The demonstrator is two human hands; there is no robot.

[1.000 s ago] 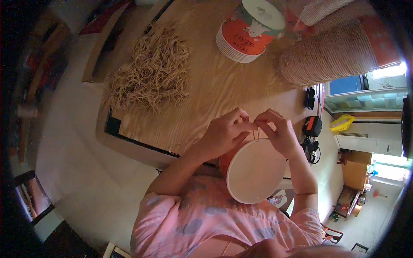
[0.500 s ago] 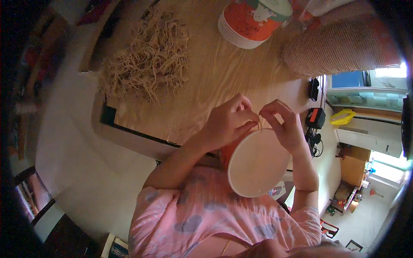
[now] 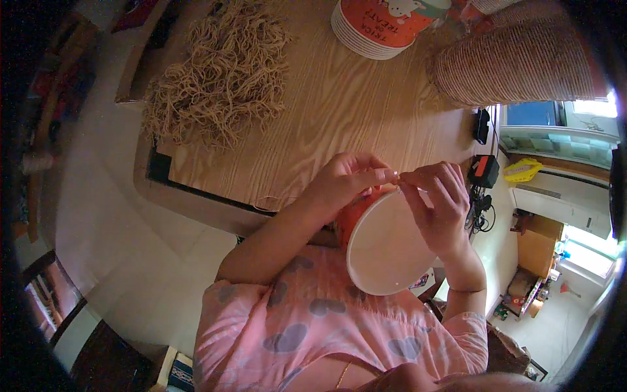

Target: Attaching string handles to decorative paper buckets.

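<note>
A paper bucket, orange outside and white inside (image 3: 388, 251), sits tilted at the table's near edge against my shirt, its round mouth facing up toward me. At the top of its rim my left hand (image 3: 349, 181) pinches thumb and finger together on a thin strand of twine. My right hand (image 3: 439, 206) is closed in a pinch too, its fingertips meeting the left ones at the strand, with its thumb in front of the bucket mouth. Most of the strand is hidden by the fingers. A loose strand of twine (image 3: 264, 201) shows by the table edge beside my left forearm.
A heap of tan twine pieces (image 3: 222, 78) lies at the table's far left. At the back stand a stack of orange paper buckets (image 3: 375, 32) and, right of it, a stack wrapped in twine (image 3: 516, 65). A black and orange box (image 3: 483, 171) and cables (image 3: 482, 209) sit right.
My fingertips have come together above the rim, and the right hand has curled tighter and turned. The bucket has tilted slightly. The whole view has shifted a little.
</note>
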